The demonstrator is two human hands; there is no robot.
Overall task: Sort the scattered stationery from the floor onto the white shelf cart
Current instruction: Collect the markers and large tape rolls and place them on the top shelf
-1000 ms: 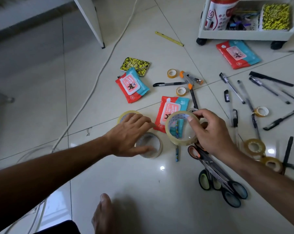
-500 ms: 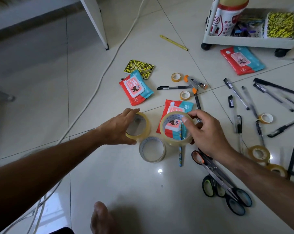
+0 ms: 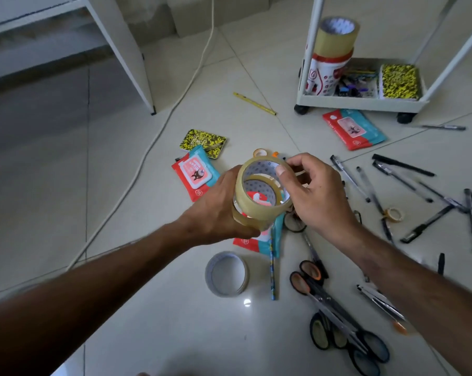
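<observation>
Tape rolls (image 3: 259,196) stacked between both hands' pinching fingers (image 3: 282,173); gathering step, next carry them to the cart (image 3: 362,103)

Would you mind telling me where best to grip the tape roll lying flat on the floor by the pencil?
Come from straight above the tape roll: it lies flat, hole up. Probably pinch its near wall, one finger inside the core, thumb outside, away from the pencil.

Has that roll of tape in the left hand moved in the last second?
Yes. The left hand has lifted its tape roll off the floor, toward the right hand; the grey tape roll beside it lies where it was.
</observation>
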